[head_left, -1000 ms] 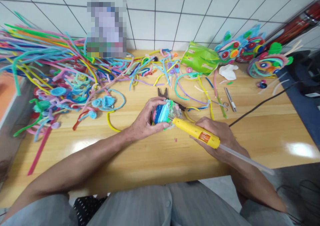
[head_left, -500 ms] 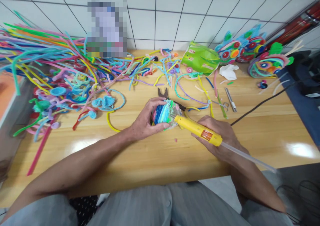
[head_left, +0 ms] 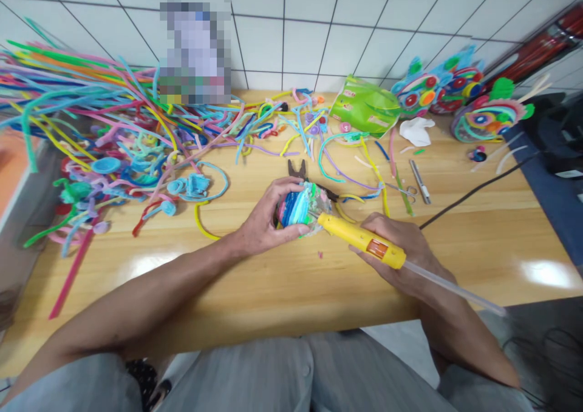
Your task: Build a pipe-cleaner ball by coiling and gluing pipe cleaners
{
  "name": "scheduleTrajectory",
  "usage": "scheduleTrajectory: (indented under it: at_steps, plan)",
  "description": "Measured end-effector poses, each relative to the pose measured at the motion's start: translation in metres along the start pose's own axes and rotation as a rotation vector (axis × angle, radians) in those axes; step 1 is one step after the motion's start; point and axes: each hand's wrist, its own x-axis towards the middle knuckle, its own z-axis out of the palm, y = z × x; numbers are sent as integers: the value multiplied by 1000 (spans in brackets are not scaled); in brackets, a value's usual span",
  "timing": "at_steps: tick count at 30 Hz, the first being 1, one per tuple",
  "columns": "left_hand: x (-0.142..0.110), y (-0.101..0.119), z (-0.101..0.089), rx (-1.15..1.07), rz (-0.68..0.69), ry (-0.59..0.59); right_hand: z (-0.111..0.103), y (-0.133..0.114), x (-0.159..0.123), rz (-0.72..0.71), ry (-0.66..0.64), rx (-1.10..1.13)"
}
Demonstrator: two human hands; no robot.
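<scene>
My left hand [head_left: 266,221] is wrapped round a rounded craft piece [head_left: 297,207] covered in blue, light-blue and green pipe cleaner; its right side looks bare and see-through. In my right hand [head_left: 396,248] is a yellow hot glue gun [head_left: 359,239] with a long clear glue stick sticking out of its back. The gun's metal nozzle meets or nearly meets the piece near its middle. Just behind the piece lie dark pliers [head_left: 297,169], their jaws pointing away and partly covered by it. My right fingers are partly hidden behind the gun.
A big heap of pipe cleaners [head_left: 113,114] covers the left side. Behind lie a green packet [head_left: 362,108] and white tissue [head_left: 416,131]. Finished animal-like heads [head_left: 487,121] stand at the back right. Small scissors [head_left: 410,190], a craft knife [head_left: 419,182] and a black cord [head_left: 478,187] lie nearer.
The glue gun has shifted slightly right along the craft piece, mostly in the first half second. My left hand and the piece stay in place.
</scene>
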Motion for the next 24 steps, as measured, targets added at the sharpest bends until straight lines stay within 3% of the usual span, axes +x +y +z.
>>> scheduleTrajectory:
  at_steps: [16,24]
  plan:
    - [0,2,-1,-21,-23,-15,-2,-2,1,23,-34,29]
    - [0,0,0,-29,-47,10,0,-2,-1,-47,-18,3]
